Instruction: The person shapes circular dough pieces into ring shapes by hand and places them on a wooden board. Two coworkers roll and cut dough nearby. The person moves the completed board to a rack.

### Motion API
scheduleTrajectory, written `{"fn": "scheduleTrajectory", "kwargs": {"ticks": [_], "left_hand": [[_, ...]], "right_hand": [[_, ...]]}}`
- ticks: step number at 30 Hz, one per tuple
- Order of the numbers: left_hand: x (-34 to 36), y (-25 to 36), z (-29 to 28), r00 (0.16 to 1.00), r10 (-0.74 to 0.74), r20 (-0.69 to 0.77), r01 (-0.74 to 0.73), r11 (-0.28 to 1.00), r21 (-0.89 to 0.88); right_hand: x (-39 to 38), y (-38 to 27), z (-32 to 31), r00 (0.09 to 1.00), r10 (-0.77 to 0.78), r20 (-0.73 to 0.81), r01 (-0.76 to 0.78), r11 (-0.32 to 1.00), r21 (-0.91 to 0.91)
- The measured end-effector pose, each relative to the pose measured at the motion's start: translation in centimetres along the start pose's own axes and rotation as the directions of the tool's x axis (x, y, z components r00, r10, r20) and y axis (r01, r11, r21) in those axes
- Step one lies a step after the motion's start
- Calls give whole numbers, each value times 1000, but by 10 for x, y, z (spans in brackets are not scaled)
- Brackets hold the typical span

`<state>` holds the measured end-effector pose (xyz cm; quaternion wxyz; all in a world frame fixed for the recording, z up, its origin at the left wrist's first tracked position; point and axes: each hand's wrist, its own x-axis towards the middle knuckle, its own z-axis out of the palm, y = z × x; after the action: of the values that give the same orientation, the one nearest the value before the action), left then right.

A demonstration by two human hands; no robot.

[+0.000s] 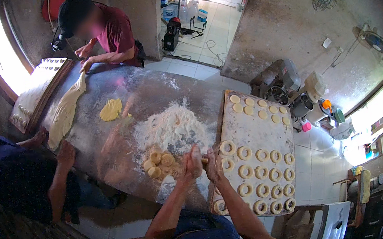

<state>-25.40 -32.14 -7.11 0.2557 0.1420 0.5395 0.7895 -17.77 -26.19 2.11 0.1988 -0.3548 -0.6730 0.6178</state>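
My left hand and my right hand are close together at the table's right part, both closed. A short brown rod-like object shows between them; which fingers grip it and what else they hold I cannot make out. To their left, several round pale dough pieces sit in flour, and a white flour heap lies just beyond. Beside my right hand is a floured board bearing rows of dough rings in its nearer part and small flat discs in its far part.
A co-worker in maroon and another in dark clothing handle long dough on the metal table, near yellow dough and a tray. Pots stand beyond the board; a doorway is behind.
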Motion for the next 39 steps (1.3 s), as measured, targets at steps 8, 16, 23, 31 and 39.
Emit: {"fn": "scheduleTrajectory", "kwargs": {"ticks": [8,16,23,31,39], "left_hand": [[0,-14,57,980,-196,-33,186,963,-194],[6,13,141,991,32,-130,-20,995,94],[102,-36,132,952,268,-149,-94,718,690],[124,-28,119,989,66,136,-150,532,833],[92,-34,117,891,433,136,-307,355,883]], "right_hand": [[27,55,-59,977,-212,-5,212,977,37],[77,92,-121,903,-379,201,411,898,-155],[124,-4,-161,951,-186,248,238,951,-197],[125,71,-178,890,-397,224,422,529,-737],[133,86,-143,851,-405,336,496,406,-768]]}}
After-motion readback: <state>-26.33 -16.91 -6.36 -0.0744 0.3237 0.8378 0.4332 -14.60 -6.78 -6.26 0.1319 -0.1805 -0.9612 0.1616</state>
